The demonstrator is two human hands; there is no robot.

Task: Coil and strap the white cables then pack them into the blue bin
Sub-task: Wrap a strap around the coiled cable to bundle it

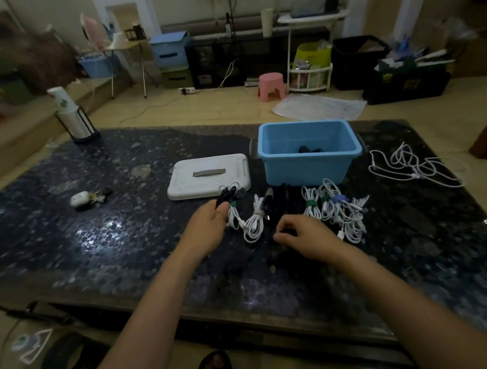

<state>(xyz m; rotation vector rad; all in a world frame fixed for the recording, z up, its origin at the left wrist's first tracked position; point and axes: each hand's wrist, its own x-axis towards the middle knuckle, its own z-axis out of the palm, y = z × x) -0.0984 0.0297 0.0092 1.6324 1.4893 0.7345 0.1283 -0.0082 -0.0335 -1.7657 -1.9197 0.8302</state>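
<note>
The main risk, as I judged it, was mixing things up: black cables lay among the strapped white bundles in the middle of the tabletop, dark on a dark surface, so a black one could be packed by mistake, or a neighbouring bundle dragged along and its strap loosened. A second risk was the loose white cable (415, 165) near the right edge, not yet coiled, being forgotten. The left hand (210, 226) was curled, its fingers pinching a black cable (226, 195) just in front of the white lid (207, 176). Beside it lay the white bundles (246, 221), with more (335, 207) before the blue bin (308, 151), which stood toward the far edge, something dark inside. The right hand (302, 237) was bent, fingertips closed on something dark (285, 234); what exactly, I could not tell.
</note>
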